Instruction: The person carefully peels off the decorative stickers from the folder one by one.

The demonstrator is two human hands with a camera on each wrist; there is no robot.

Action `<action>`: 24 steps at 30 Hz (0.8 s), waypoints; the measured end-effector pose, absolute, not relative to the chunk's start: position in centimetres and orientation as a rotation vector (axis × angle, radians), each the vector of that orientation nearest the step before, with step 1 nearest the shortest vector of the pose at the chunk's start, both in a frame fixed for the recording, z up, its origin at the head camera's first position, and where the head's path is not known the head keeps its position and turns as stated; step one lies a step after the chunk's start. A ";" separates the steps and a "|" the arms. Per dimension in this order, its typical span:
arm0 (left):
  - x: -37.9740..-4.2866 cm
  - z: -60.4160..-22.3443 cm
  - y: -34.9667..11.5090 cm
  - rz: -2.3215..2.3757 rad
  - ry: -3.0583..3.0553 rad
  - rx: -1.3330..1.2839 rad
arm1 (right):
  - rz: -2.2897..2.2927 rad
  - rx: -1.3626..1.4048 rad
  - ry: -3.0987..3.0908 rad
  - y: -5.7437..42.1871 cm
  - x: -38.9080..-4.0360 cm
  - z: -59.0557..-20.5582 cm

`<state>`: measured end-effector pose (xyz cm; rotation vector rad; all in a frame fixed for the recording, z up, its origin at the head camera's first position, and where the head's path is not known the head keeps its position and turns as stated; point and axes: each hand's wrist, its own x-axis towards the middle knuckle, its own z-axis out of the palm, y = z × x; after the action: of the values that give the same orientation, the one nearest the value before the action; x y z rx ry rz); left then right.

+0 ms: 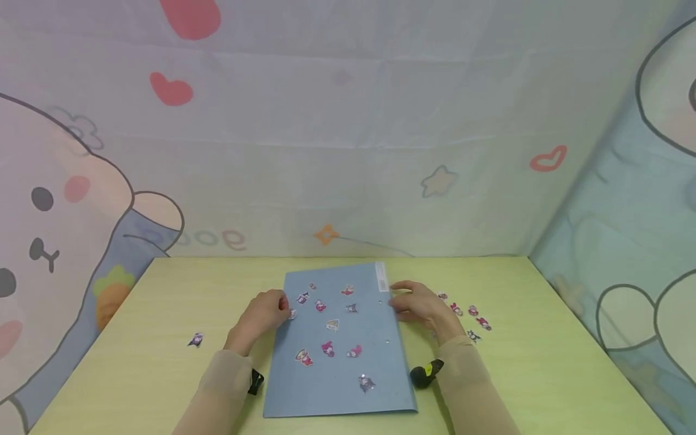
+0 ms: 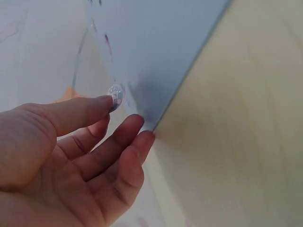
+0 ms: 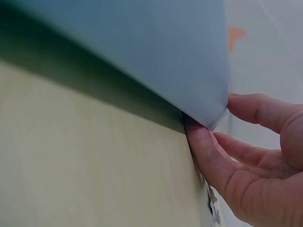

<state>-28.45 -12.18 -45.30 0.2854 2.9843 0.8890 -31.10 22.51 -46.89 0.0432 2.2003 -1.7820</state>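
A blue folder [image 1: 321,393] with several small cartoon stickers on its face lies on the table. At its left edge my left hand [image 1: 263,313] pinches a small clear-rimmed sticker [image 2: 117,92] between thumb and forefinger, over the folder's surface. The other left fingers [image 2: 130,127] are loosely bent by the folder's edge. My right hand [image 1: 421,305] holds the opposite edge, the thumb [image 3: 246,106] against the cover and a finger reaching under it. In the right wrist view that edge stands a little off the table.
Several loose stickers [image 1: 472,310] lie to the right of the folder, partly behind my right hand. One purple sticker [image 1: 196,339] lies alone on the left of the yellow table [image 1: 136,374]. A printed cloth [image 1: 353,181] hangs behind the table.
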 end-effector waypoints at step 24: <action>-27.8 -43.1 -22.2 0.635 2.959 0.206 | -1.790 0.041 2.192 23.1 -31.3 -47.0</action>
<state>-27.84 -22.19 -43.09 0.2061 2.9591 0.6346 -31.34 23.09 -47.02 0.0412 2.1919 -1.7903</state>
